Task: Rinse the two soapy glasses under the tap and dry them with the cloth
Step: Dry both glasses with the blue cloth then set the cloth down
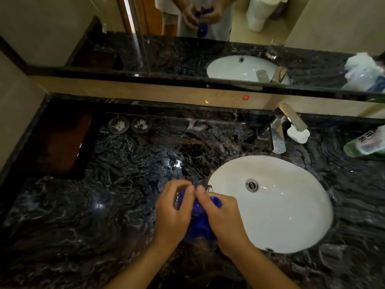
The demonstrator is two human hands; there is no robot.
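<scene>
Just left of the white sink (291,222), above the dark marble counter, my left hand (173,213) grips a clear glass (177,200) that lies tilted on its side. The blue cloth (200,224) is bunched between both hands, and my right hand (223,217) presses it against the glass's mouth. My fingers and the cloth hide most of the glass. A second clear glass (331,255) seems to stand on the counter at the sink's near right, faint against the marble. No water runs from the chrome tap (279,134).
A white soap bar (298,135) lies beside the tap. At the right edge a green bottle (364,146) lies on its side. Two small round dishes (129,124) sit at the back, a dark tray (60,142) at the far left. A mirror (187,28) runs along the wall.
</scene>
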